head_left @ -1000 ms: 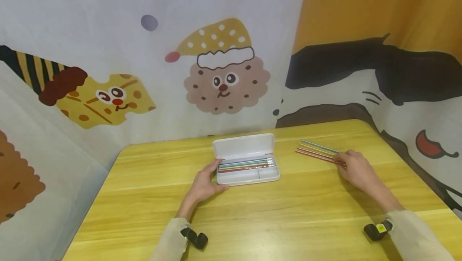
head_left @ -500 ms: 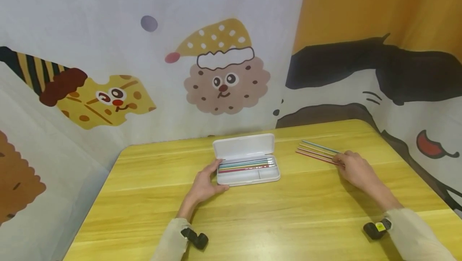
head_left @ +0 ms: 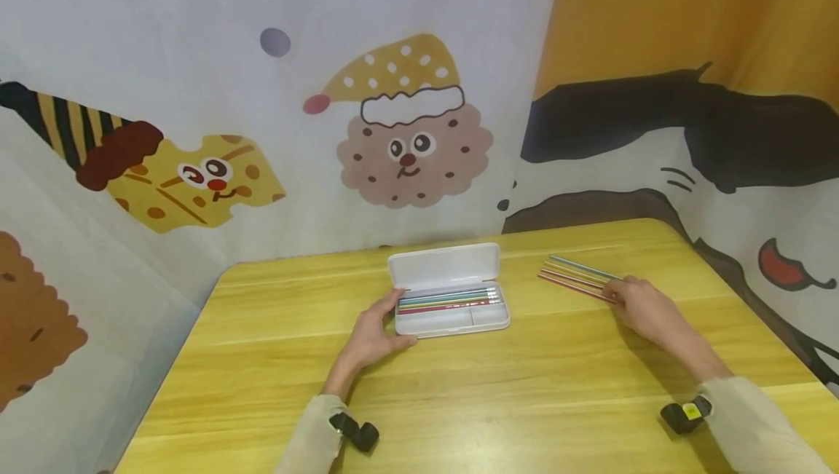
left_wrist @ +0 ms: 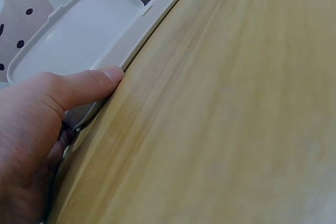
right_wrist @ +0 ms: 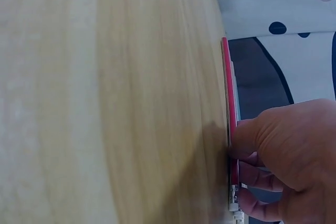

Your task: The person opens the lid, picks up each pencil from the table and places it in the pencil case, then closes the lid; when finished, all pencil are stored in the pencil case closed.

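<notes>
Currently the left hand (head_left: pixel 370 339) grips the left end of an open, white, rectangular plastic pencil case (head_left: pixel 432 320), the thumb along its front edge and the other fingers at the back corner, so the hand spans the end. The case sits near the far edge of a yellow wood-grain table (head_left: pixel 498 401), its white hinged lid (head_left: pixel 446 265) raised at the back. Inside, a row of slim coloured pencils (head_left: pixel 446 305), blue, yellow and red among them, lies lengthwise behind the front compartments, white erasers to the right.

To the right of the case and apart from it, the right hand (head_left: pixel 645 306) holds a loose fan of slim pencils (head_left: pixel 573 279) near their eraser ends, thumb and fingers drawn in narrowly. The fan's other ends spread towards the case; a blue pencil (head_left: pixel 582 266) lies farthest back and a red pencil (right_wrist: pixel 229 82) nearest the front.
</notes>
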The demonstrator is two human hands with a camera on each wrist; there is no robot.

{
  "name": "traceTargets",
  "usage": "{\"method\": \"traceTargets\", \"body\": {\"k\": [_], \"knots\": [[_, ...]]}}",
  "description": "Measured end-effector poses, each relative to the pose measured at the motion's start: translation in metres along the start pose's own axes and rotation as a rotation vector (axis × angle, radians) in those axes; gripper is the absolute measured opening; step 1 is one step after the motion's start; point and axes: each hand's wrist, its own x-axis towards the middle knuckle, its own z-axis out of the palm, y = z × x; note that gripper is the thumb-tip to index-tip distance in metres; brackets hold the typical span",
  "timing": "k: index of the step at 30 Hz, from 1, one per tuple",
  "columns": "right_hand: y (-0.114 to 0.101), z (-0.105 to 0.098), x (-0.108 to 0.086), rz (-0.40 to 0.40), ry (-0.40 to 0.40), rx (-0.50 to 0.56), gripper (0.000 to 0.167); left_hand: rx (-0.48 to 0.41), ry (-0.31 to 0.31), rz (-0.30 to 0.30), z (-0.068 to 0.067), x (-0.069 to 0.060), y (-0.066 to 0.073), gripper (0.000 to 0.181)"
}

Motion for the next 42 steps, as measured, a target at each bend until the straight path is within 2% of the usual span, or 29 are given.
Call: {"method": "traceTargets", "body": {"k": [7, 11, 18, 24, 28, 36, 42], "knots": [[-0.004, -0.002, -0.002, -0.046, 0.032, 0.005, 0.021, -0.017, 0.006, -0.003, 0.000, -0.001, 0.001, 0.094], [-0.011, -0.005, -0.001, -0.088, 0.048, 0.013, 0.021, -0.025, 0.009, -0.005, -0.001, -0.001, 0.002, 0.094], [-0.024, -0.010, 0.004, -0.113, 0.046, 0.006, 0.024, -0.024, 0.003, -0.002, -0.001, 0.002, 0.002, 0.095], [-0.036, -0.009, 0.008, -0.184, 0.053, 0.020, 0.027, -0.031, -0.001, -0.020, 0.000, 0.001, 0.003, 0.095], [-0.044, -0.008, 0.009, -0.200, 0.052, 0.018, 0.026, -0.026, -0.001, -0.038, 0.001, 0.000, 0.003, 0.095], [-0.062, -0.007, 0.015, -0.263, 0.063, 0.013, 0.025, -0.028, 0.015, 0.013, 0.001, -0.003, 0.001, 0.095], [-0.075, -0.006, 0.022, -0.283, 0.065, 0.020, 0.026, -0.020, 0.017, 0.030, 0.001, 0.000, -0.001, 0.094]]}}
